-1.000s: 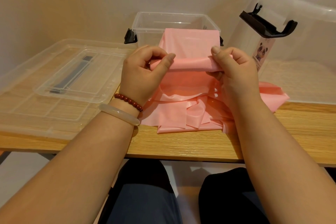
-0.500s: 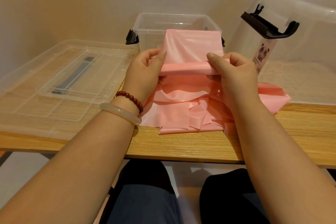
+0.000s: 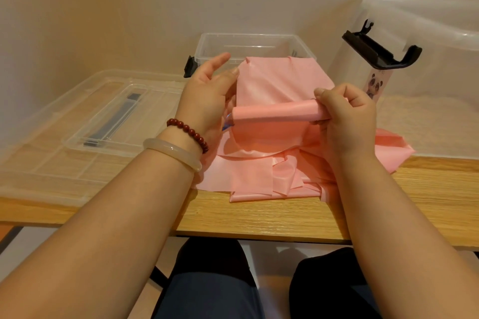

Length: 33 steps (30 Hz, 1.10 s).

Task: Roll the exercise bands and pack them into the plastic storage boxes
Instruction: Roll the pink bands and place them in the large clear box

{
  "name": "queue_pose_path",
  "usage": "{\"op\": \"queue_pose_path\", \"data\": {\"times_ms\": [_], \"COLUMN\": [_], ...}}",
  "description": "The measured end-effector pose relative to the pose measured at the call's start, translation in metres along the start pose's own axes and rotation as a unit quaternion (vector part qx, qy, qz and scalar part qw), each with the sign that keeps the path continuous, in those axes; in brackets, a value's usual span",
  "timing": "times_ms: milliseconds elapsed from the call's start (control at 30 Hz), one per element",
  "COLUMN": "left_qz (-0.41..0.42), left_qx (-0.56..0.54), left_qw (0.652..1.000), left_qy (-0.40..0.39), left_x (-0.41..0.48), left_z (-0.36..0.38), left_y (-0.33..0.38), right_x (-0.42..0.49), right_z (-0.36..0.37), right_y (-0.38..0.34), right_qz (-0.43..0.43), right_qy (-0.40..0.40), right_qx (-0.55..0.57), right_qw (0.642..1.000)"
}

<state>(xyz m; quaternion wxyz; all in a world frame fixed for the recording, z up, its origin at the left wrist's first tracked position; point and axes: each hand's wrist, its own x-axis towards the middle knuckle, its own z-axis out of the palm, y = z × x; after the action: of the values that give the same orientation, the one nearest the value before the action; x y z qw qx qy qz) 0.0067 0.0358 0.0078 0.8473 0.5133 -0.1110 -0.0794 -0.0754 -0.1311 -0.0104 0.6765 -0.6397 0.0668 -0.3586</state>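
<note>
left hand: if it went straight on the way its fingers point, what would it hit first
Most likely the near wall of the open clear storage box. The left hand's straight fingers aim away and slightly right at it, just beside the pink band's edge. Depth is unclear.

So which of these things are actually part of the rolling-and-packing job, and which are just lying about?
Part of the job: half-rolled pink exercise band; heap of loose pink bands; small clear plastic storage box; large clear plastic box with black clip; right hand gripping the roll; left hand.
Just there: clear plastic lids; red bead bracelet; pale bangle.
</note>
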Motion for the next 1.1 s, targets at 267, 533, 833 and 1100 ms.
{"op": "queue_pose_path", "data": {"times_ms": [267,533,833,1100], "left_qz": [0.125,0.12,0.154,0.183], "left_qx": [0.222,0.279,0.245,0.316], "left_qw": [0.967,0.953,0.955,0.929], "left_qy": [0.002,0.018,0.062,0.066], "left_x": [0.007,0.019,0.029,0.023], "left_z": [0.005,0.01,0.017,0.01], "left_y": [0.007,0.008,0.024,0.018], "right_x": [0.0,0.002,0.002,0.002], "right_z": [-0.001,0.0,0.002,0.0], "right_y": [0.001,0.006,0.004,0.005], "right_qz": [-0.017,-0.019,-0.01,-0.021], "right_qy": [0.015,-0.002,0.008,0.009], "right_qx": [-0.021,-0.05,-0.05,-0.061], "right_qw": [1.0,0.999,0.999,0.998]}}
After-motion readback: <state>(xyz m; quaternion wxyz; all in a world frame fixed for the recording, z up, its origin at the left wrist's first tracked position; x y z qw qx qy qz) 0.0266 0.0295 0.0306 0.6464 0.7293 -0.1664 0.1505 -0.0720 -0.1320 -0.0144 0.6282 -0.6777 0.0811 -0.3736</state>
